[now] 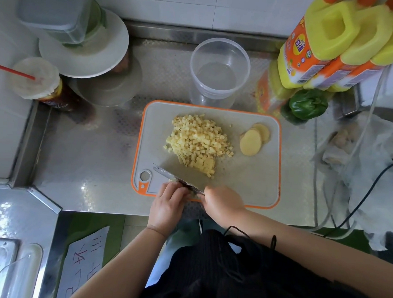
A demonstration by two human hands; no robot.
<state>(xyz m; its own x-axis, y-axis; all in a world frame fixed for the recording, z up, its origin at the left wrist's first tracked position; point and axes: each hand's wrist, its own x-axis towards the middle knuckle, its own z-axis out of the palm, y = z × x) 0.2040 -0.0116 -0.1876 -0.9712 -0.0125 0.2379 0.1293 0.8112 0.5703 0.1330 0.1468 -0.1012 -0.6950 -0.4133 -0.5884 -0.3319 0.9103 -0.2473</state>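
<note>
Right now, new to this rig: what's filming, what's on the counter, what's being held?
There is no machine here: a person works with two bare hands. The single picture comes from a wide-angle camera worn on the head, looking down. On the steel counter lies an orange-rimmed cutting board with a pile of diced pieces, pale yellow, and a few slices to its right. The right hand grips a knife; the left hand holds a pale piece, mostly hidden, beside the blade. Behind the board stands a clear container; a green pepper and yellow bottles are at the right.
</note>
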